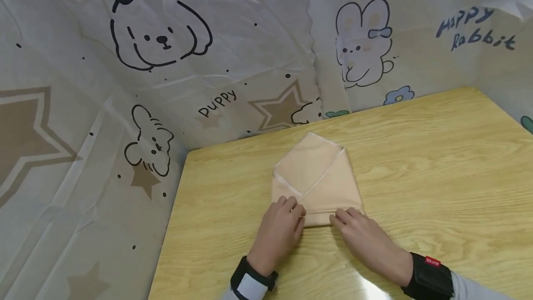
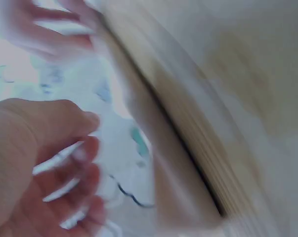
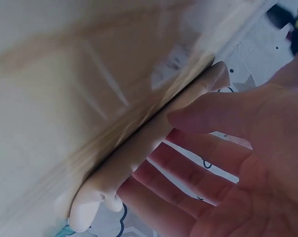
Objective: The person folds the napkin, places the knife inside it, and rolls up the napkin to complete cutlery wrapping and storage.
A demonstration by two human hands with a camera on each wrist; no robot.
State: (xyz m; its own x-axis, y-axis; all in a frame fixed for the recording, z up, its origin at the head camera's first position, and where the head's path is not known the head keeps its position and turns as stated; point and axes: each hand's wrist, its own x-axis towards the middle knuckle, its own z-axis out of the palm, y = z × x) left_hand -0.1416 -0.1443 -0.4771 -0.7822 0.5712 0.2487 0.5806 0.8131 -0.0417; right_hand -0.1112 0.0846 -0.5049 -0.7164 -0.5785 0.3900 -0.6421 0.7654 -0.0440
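The folded peach cloth [image 1: 326, 182] lies on the tabletop [image 1: 441, 179], likely light, soft and limp, best held along its near fold [image 1: 318, 220]. The left hand's [image 1: 278, 226] fingers curve loosely by the fold's left end, gripping nothing; the right hand's [image 1: 366, 236] fingers rest extended against it.

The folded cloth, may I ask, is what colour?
The cloth is pale peach, clearest in the head view.
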